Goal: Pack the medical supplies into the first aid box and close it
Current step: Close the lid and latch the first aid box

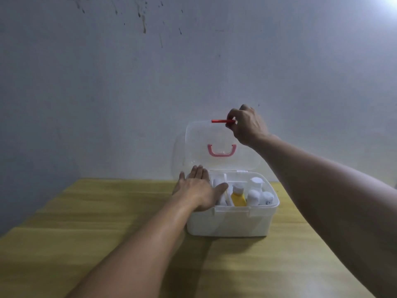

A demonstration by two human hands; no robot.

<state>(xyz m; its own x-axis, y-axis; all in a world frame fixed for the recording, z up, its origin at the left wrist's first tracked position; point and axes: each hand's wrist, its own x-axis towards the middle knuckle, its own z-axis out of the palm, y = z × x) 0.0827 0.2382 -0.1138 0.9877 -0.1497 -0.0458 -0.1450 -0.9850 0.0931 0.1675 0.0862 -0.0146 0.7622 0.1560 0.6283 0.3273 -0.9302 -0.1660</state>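
Right hand (247, 125) raised at 12 o'clock, pinching red latch (222, 121) on upright lid (214, 145); left hand (198, 188) flat, released, on box (227, 222) rim at 9 o'clock.

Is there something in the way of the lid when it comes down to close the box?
Yes. The left hand rests on the box's left rim, thumb over the inside, under the open lid. The right hand holds the lid's red latch.
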